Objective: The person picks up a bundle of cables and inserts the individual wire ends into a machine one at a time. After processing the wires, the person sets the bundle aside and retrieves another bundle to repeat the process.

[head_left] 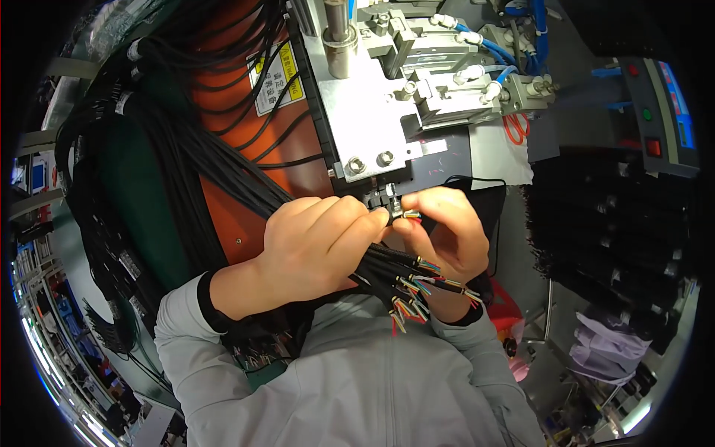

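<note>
Black sheathed cables [387, 272] with stripped coloured ends lie gripped in the left hand [313, 242], running down-right across the lap, while the right hand [439, 227] pinches one cable end [406, 216] just below the metal press head [383, 192].

Both hands meet just below the press [372, 112]; cable bundle [194, 156] runs to its left, cable stack [611, 223] to its right.
</note>
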### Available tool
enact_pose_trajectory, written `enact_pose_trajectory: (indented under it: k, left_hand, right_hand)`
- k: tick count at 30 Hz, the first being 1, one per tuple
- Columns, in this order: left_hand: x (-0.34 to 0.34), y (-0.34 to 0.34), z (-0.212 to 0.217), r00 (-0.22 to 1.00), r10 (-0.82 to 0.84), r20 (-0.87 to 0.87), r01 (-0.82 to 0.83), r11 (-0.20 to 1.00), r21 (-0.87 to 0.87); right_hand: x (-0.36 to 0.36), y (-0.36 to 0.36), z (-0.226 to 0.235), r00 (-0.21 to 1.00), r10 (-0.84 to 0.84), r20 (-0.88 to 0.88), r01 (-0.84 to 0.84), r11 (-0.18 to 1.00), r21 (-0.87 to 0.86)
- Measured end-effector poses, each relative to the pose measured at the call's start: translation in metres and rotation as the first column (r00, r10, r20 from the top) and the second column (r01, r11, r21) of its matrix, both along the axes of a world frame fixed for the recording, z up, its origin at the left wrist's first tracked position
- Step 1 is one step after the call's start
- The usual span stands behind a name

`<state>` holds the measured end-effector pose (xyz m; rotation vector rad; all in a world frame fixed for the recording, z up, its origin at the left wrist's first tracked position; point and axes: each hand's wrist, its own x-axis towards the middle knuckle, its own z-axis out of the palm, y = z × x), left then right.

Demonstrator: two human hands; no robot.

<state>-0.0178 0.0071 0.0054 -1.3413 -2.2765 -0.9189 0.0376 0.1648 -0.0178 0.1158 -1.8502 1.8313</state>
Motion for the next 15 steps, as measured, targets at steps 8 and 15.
enact_pose_trajectory:
  k: [8,15]
  left_hand:
    - [-0.0042,0.0006,-0.0051,0.998,-0.039,0.041,0.038,0.999,0.028]
    - [0.0023,-0.0001,-0.0069,1.000,0.015,0.006,-0.015,0.999,-0.051]
  right_hand:
    - [-0.0071,0.0104,-0.0009,0.976,0.165,0.145,-0.159,0.986,-0.050]
    - [-0.0086,0.0085,-0.0043,0.999,-0.037,-0.035,0.044,0.972,0.231]
